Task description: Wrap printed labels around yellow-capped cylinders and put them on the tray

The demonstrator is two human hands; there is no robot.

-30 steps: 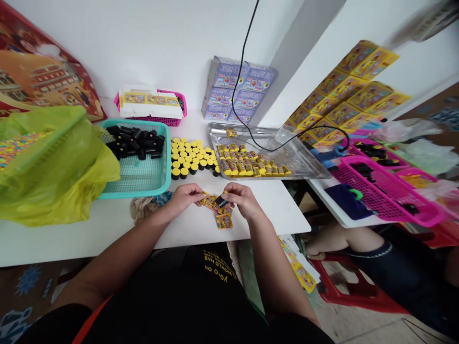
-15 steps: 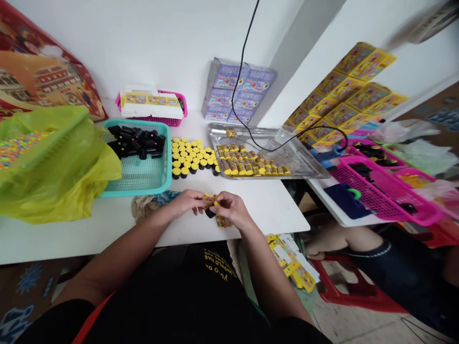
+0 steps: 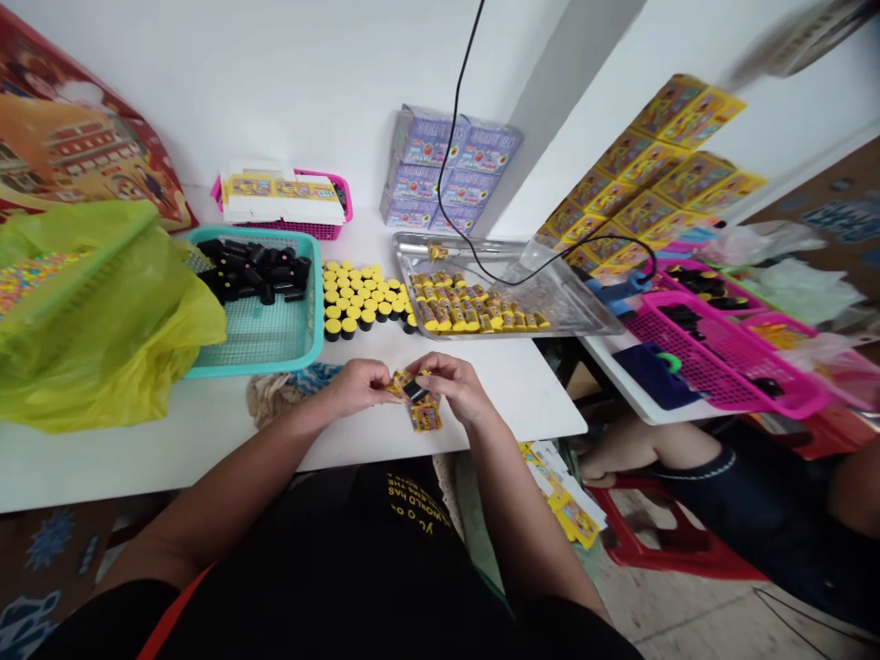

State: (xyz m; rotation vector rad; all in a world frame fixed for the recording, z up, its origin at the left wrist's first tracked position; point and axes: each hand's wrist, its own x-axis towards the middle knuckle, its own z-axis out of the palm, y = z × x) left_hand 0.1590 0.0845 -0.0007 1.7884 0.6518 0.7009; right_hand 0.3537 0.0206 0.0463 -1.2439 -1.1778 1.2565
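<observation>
Bright, even, diffuse light fills the scene, so the white wall (image 3: 309, 82) and the white table (image 3: 206, 435) nearly wash out, and only faint, soft shadows lie under the left hand (image 3: 361, 385) and right hand (image 3: 459, 387). The metal tray (image 3: 577, 307) carries pale glare on its bare floor. The middle is sharp, though the print on the yellow labels (image 3: 426, 417) is too small to read, while the wide lens bows the table's edge, stretches the yellow boxes (image 3: 660, 183) at right and smears the upper right corner.

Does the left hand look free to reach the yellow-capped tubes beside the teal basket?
Probably yes: only bare table lies between the left hand and the yellow-capped tubes, though it holds stickers.
</observation>
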